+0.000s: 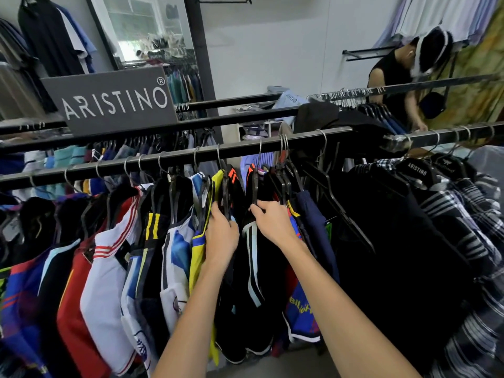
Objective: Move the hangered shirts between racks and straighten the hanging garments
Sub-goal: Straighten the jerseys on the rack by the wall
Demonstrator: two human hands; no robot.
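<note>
Left hand (221,236): reaching up into the row of garments, fingers curling round the black hanger (225,192) of a black garment with orange marks (234,179), thumb lying against the yellow jersey (197,252) just beside it. Gripping at the hanger's shoulder, below the hook.

Right hand (272,222): reaching in just right of the left, fingers curling over the shoulder of a black jersey with pale stripes (252,241) and pinching its hanger; back of the hand facing the camera. Both forearms rising from the bottom edge, bare.

Hanging on the near rail (245,148): to the left of the hands, a white and blue jersey (177,249), a white jersey with red stripes (109,257), a red jersey (73,296) and further dark and blue pieces, all on wire-hooked hangers, packed close and touching. To the right of the hands, a blue and red jersey with yellow lettering (298,306), navy shorts (316,219), then a mass of black garments (395,241) and plaid shirts (469,214) on hangers.

Standing behind: a second rail carrying a grey brand sign (109,99), a mirror (144,28) leaning at the wall, and another person (398,85) bending over a far rack at upper right.
</note>
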